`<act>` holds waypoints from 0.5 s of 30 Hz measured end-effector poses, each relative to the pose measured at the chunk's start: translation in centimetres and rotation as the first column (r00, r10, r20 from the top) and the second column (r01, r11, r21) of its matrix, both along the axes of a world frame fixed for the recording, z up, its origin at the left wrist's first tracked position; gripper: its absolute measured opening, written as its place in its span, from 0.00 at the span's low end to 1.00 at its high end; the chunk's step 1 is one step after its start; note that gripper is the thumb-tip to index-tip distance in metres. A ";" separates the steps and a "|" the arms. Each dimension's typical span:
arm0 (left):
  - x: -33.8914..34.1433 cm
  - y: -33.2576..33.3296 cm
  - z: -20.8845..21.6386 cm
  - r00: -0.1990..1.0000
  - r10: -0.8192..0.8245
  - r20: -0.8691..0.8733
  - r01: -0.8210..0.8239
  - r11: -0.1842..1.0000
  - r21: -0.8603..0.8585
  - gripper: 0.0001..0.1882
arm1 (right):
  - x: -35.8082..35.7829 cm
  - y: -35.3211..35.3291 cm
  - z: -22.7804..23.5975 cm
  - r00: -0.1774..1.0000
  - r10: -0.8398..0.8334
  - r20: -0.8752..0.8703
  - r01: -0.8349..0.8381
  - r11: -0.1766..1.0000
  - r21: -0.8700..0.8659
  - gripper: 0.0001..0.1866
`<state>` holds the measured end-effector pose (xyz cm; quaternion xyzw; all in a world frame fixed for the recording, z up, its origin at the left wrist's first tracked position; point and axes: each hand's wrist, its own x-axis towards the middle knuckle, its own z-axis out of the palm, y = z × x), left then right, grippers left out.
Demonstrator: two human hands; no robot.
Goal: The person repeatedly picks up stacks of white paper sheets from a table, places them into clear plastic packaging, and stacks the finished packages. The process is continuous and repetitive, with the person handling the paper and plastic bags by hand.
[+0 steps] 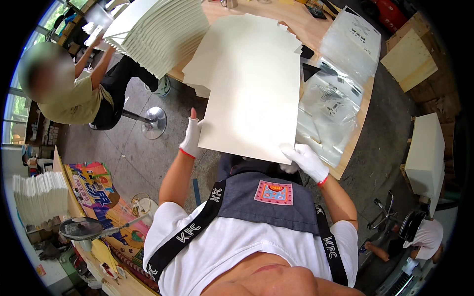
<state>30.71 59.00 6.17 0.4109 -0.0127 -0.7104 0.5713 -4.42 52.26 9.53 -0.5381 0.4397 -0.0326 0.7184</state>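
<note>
A large blank white sheet [252, 98] of paper or thin card reaches from the table down toward my waist. Its far part lies over a stack of similar sheets [197, 71] with uneven edges. My right hand [308, 162], in a white glove with a red cuff, pinches the sheet's near right corner, thumb on top. At the left edge is my left hand [191, 134], gloved with a bare thumb tip. That thumb is stretched up and away from the sheet, while the other fingers are mostly hidden behind the edge.
Clear plastic bags [331, 103] cover the table's right side. A tall fanned stack of white sheets [160, 37] stands at the far left, beside a seated person [74, 89]. A round metal stool base [154, 122] stands on the floor. Another person [424, 239] is at lower right.
</note>
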 end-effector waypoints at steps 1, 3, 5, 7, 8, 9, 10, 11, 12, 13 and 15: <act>1.7 -0.5 -1.1 0.985 -0.099 0.142 0.084 0.991 0.107 0.24 | 0.4 -0.1 -1.4 0.984 -0.117 0.133 0.132 0.985 -0.112 0.23; 1.5 -0.8 0.5 0.887 -0.268 0.376 0.232 0.963 0.141 0.24 | 1.5 -1.1 -4.0 0.853 -0.308 0.421 0.440 0.858 -0.265 0.25; 0.1 -0.1 5.0 0.749 -0.305 0.588 0.386 0.923 -0.013 0.23 | 1.4 -4.4 -5.0 0.820 -0.376 0.431 0.411 0.911 0.012 0.31; 0.9 -0.4 4.4 0.718 -0.319 0.619 0.451 0.890 -0.065 0.25 | 3.6 -6.5 -4.1 0.666 -0.353 0.658 0.421 0.905 0.059 0.31; 1.1 -0.5 3.9 0.667 -0.308 0.679 0.470 0.881 -0.062 0.26 | 4.2 -7.4 -4.5 0.671 -0.351 0.653 0.401 0.913 0.078 0.31; 0.3 -1.1 4.6 0.611 -0.305 0.730 0.501 0.864 -0.058 0.27 | 4.4 -7.9 -5.1 0.674 -0.361 0.645 0.395 0.913 0.098 0.31; -0.8 -1.0 5.5 0.478 -0.280 0.833 0.538 0.843 -0.025 0.34 | 4.4 -8.1 -5.7 0.674 -0.374 0.637 0.393 0.912 0.119 0.31; -2.5 -0.8 6.5 0.444 -0.250 0.860 0.530 0.848 -0.027 0.37 | 5.1 -7.6 -5.1 0.678 -0.330 0.657 0.424 0.906 0.018 0.31; -4.6 -0.5 7.0 0.413 -0.226 0.882 0.529 0.848 -0.030 0.41 | 5.7 -6.4 -3.6 0.686 -0.293 0.666 0.459 0.885 -0.083 0.32; -6.8 -0.2 7.1 0.382 -0.201 0.902 0.527 0.849 -0.034 0.44 | 5.8 -5.2 -2.0 0.699 -0.257 0.668 0.487 0.854 -0.181 0.32; -11.4 0.2 6.9 0.425 -0.123 0.897 0.629 0.753 -0.194 0.54 | 4.8 -2.5 2.5 0.840 -0.177 0.513 0.463 0.728 -0.506 0.35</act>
